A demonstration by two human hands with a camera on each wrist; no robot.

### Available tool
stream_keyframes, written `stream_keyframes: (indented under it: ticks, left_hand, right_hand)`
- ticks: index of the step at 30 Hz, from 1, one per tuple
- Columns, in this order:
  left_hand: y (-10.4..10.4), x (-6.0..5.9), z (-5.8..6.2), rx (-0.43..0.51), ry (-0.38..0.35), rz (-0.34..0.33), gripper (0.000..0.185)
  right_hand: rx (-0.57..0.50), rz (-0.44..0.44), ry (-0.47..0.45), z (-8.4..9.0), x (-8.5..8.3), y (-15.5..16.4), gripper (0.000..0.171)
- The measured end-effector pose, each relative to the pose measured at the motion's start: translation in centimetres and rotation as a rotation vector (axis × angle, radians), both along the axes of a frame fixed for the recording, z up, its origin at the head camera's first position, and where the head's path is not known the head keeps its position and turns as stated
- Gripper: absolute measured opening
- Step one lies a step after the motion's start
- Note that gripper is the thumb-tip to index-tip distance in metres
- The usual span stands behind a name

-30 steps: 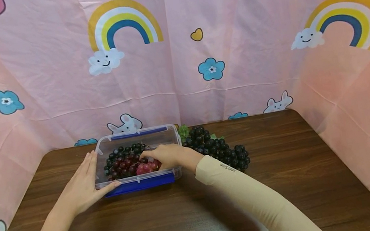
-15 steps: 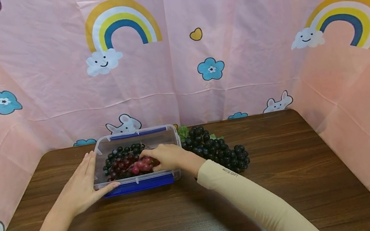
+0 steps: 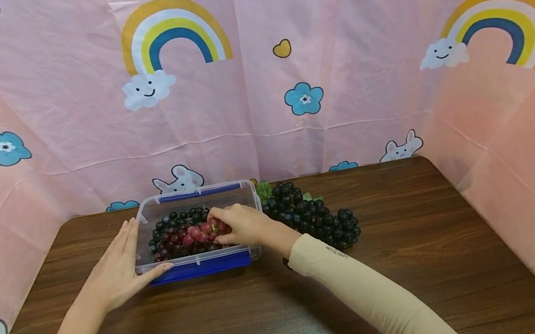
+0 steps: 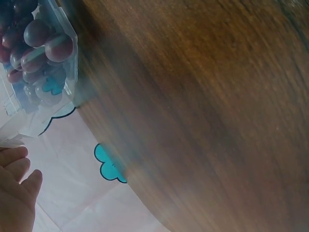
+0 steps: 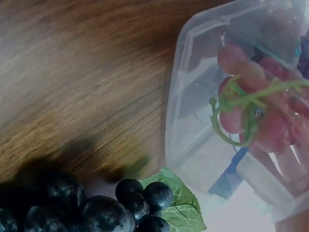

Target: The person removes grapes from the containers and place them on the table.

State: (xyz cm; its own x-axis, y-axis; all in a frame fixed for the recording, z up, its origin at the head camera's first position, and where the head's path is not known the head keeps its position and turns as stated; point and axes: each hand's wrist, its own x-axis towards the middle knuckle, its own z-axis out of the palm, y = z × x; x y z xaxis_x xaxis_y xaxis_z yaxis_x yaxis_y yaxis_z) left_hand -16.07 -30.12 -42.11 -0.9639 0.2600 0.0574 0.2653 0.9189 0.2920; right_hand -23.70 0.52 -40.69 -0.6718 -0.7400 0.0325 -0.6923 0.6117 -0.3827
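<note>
A clear plastic box (image 3: 225, 252) with blue latches stands on the table, holding dark grapes (image 3: 171, 224) and dark red ones. My right hand (image 3: 248, 227) is inside its right part, thumb and fingers pinching a bunch of bright red grapes (image 3: 195, 236). In the right wrist view the green stem (image 5: 270, 92) of that bunch shows through the clear wall. My left hand (image 3: 113, 273) rests flat along the box's left side, fingers straight and thumb along the front rim. Its fingertips also appear in the left wrist view, by the box wall (image 4: 72, 58).
Right of the box lies a large bunch of black grapes (image 3: 314, 215) with green leaves (image 5: 181, 205). Dark wood table (image 3: 193, 330) extends in front and to the right. Printed pink cloth (image 3: 347, 137) hangs behind and at both sides.
The red bunch has come up a little and shifted left over the darker grapes, with my right fingers now around its stem end. My left hand stays against the box.
</note>
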Motion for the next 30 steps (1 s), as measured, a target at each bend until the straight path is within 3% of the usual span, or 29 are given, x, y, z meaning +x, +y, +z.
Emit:
stream_keyframes:
  ticks: [9, 30]
  left_hand:
    - [0.0, 0.1, 0.1, 0.003, -0.012, 0.000, 0.127]
    - [-0.2, 0.0, -0.1, -0.013, -0.025, 0.006, 0.128]
  right_hand:
    - [-0.067, 0.037, 0.025, 0.2, 0.3, 0.4, 0.038]
    - [-0.077, 0.074, 0.045, 1.4, 0.8, 0.8, 0.039]
